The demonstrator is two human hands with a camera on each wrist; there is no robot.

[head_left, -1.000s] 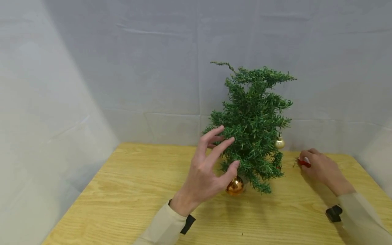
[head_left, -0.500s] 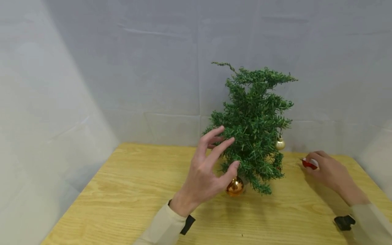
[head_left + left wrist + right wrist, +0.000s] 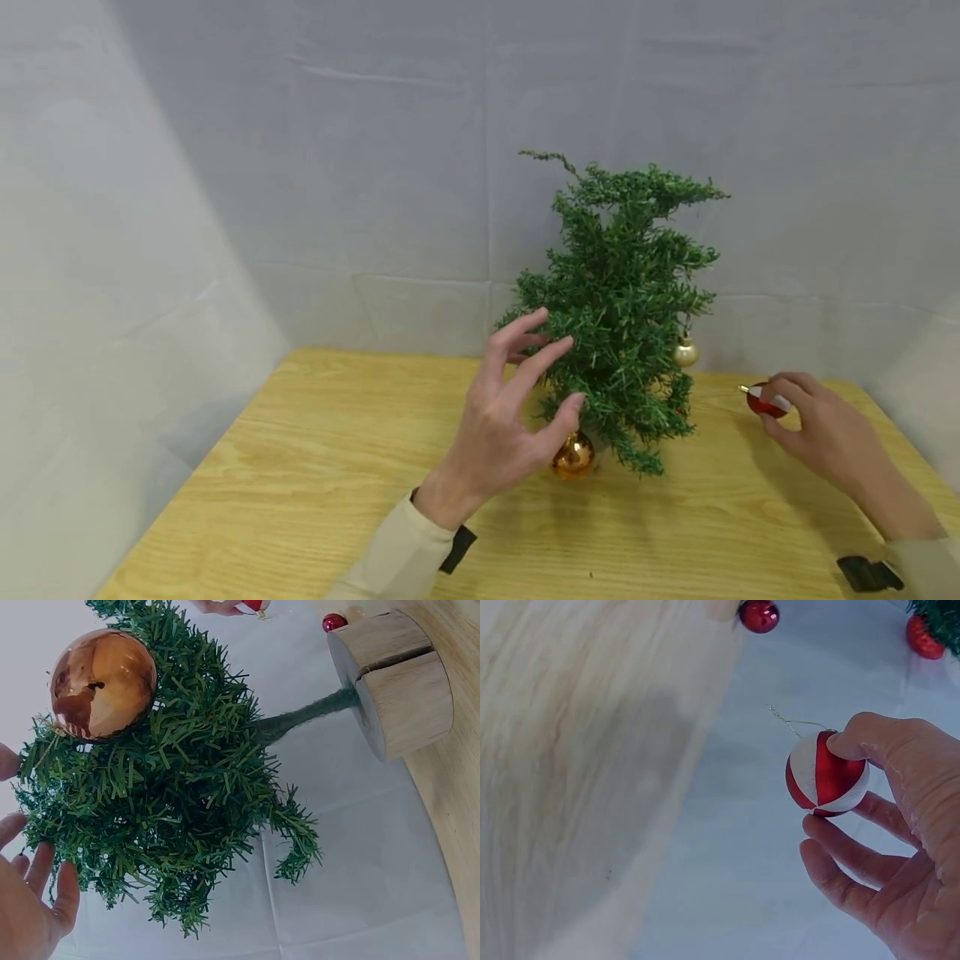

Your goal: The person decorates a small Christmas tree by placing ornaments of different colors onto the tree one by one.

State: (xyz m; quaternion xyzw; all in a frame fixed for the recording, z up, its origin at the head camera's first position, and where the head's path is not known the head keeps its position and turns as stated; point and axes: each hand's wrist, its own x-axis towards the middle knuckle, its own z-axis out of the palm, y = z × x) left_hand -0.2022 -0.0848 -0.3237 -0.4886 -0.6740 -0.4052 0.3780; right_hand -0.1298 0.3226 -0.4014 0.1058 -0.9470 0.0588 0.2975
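A small artificial Christmas tree stands upright on the table, right of centre in the head view. My left hand is at its left side, fingers spread and fingertips at the front branches. Just below that thumb hangs a shiny copper bauble, seen large in the left wrist view. To the right of the tree, my right hand pinches a red-and-white bauble between thumb and fingers. Its thin gold hanging loop sticks out free, pointing toward the tree in the head view.
A pale gold bauble hangs on the tree's right side. The left wrist view shows the tree's round wooden base with a small red bauble near it. Light cloth hangs behind the wooden table.
My right hand has drawn back to the right and toward me, away from the tree, carrying the red-and-white bauble, which now shows more fully. The left hand has stayed in place.
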